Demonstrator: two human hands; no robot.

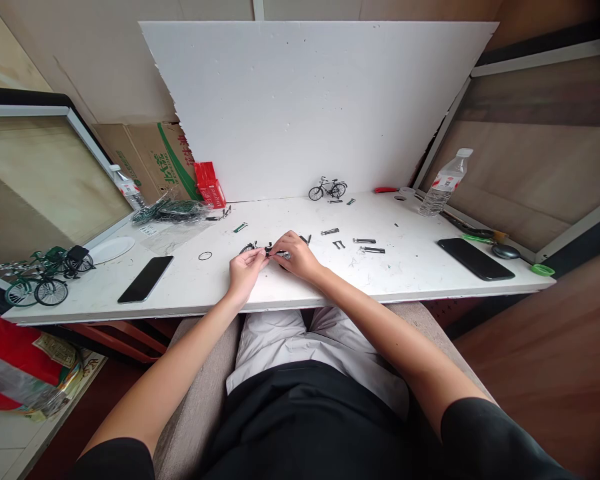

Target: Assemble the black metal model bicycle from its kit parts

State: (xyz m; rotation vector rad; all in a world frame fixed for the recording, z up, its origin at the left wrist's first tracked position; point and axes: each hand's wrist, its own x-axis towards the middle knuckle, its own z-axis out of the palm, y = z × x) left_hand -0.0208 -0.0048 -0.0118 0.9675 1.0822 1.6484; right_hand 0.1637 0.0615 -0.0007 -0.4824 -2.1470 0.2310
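Note:
Low over the white table's front middle, my left hand (248,269) and my right hand (297,257) meet with fingertips pinched together. Between and behind them is a small black model bicycle (249,247), partly hidden by the fingers; a wheel shows past the left fingertips. Both hands grip it, though the exact part pinched is too small to make out. A thin black ring (205,255) lies left of my left hand. Small black parts (365,241) are scattered to the right of my right hand. A finished-looking black model bicycle (327,189) stands at the back.
Green and black model bicycles (53,273) stand at the left end, near a white plate (113,250) and a phone (146,279). Bagged parts (180,209) and a red box (210,185) are behind. On the right are a water bottle (446,183) and another phone (475,259).

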